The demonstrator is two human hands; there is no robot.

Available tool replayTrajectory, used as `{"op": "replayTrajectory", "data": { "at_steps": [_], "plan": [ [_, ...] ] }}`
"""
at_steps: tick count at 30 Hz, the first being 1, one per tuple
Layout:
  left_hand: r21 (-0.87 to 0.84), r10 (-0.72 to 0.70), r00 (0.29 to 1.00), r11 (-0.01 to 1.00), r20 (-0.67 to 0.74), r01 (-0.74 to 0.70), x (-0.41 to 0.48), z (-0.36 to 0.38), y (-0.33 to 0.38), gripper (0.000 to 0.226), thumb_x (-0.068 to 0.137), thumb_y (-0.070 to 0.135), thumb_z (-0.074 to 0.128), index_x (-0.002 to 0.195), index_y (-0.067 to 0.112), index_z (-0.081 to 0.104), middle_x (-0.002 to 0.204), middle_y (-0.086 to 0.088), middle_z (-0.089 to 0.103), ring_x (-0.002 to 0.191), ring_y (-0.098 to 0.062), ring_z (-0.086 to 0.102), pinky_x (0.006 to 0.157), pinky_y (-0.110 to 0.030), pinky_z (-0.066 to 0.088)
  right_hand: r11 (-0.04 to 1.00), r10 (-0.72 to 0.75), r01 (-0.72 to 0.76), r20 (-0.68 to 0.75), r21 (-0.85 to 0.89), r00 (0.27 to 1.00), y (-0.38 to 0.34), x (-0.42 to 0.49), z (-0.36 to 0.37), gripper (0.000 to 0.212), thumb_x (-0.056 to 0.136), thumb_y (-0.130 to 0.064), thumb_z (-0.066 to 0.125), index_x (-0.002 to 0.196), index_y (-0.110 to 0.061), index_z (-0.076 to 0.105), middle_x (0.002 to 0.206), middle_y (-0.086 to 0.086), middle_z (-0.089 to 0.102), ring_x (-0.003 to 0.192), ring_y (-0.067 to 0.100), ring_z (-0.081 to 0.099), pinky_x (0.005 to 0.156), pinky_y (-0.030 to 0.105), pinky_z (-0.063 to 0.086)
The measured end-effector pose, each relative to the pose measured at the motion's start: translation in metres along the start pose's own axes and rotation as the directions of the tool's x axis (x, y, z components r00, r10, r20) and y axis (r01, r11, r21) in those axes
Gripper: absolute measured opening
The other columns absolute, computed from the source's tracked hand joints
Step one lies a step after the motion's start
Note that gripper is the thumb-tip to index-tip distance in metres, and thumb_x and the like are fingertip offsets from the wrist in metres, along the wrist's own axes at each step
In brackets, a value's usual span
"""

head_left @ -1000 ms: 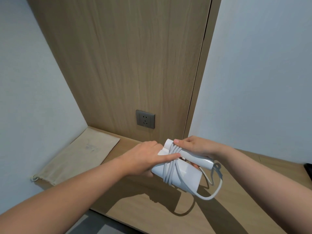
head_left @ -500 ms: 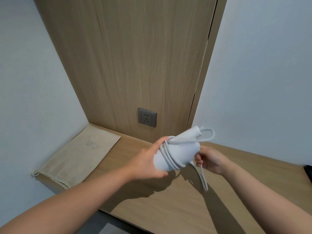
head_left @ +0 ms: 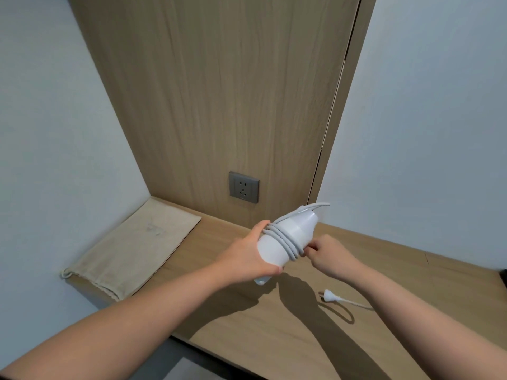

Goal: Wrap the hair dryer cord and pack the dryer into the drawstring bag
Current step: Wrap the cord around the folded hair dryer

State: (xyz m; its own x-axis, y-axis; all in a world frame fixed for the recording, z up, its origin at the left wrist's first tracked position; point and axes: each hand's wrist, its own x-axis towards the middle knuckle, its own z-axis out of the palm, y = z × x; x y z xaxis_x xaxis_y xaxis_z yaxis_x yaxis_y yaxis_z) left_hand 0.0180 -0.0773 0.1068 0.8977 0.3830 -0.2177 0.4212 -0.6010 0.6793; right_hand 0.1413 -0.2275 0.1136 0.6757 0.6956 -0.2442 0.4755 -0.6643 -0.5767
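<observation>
Since half a second ago, plug dropped onto light wooden shelf (head_left: 397, 338). Flat beige drawstring cloth bag (head_left: 131, 250) far left. White cord-wrapped hair dryer (head_left: 288, 242) airborne, long axis diagonal, tip up-right. Left hand (head_left: 247, 259) gripping body; right hand (head_left: 329, 253) pinching grey cord (head_left: 285, 239). White plug (head_left: 330, 296) lying loose.

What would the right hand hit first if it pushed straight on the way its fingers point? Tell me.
The right hand points left, toward the hair dryer. It would first meet the cord coiled around the body; its fingertips seem already at those coils, though depth is unclear.
</observation>
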Motion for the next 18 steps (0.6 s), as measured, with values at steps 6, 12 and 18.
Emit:
{"op": "replayTrajectory", "data": {
  "at_steps": [6,12,18],
  "plan": [
    [-0.017,-0.075,0.997,0.997,-0.029,0.075,0.008,-0.003,0.003,0.094,0.069,0.039,0.077,0.142,0.038,0.018,0.124,0.004,0.052,0.095,-0.017,0.053,0.072,-0.029,0.044,0.992,0.114,-0.116,0.060,0.039,0.992,-0.012,-0.008,-0.006,0.030,0.096,-0.018,0.040,0.077,-0.017,0.062,0.049,-0.002,0.049,0.038,0.010,0.040,0.041,0.020,0.032],
    [0.088,-0.093,0.994,0.991,-0.052,0.098,0.007,-0.003,0.004,0.098,0.067,0.045,0.076,0.143,0.040,0.015,0.123,0.003,0.055,0.093,-0.020,0.053,0.072,-0.031,0.045,0.994,0.104,-0.101,0.097,-0.037,0.990,-0.021,-0.015,-0.009,0.027,0.097,-0.019,0.041,0.085,-0.016,0.065,0.052,-0.004,0.048,0.043,0.011,0.041,0.043,0.019,0.032],
    [0.481,-0.009,0.988,0.872,-0.156,0.084,0.009,-0.012,-0.004,0.100,0.068,0.052,0.065,0.146,0.041,0.005,0.107,0.000,0.064,0.086,-0.024,0.061,0.067,-0.030,0.046,0.991,0.131,-0.131,0.225,-0.014,0.966,-0.022,-0.019,-0.016,0.027,0.097,-0.020,0.041,0.087,-0.015,0.066,0.052,0.000,0.038,0.041,0.015,0.025,0.039,0.021,0.024]
  ]
}}
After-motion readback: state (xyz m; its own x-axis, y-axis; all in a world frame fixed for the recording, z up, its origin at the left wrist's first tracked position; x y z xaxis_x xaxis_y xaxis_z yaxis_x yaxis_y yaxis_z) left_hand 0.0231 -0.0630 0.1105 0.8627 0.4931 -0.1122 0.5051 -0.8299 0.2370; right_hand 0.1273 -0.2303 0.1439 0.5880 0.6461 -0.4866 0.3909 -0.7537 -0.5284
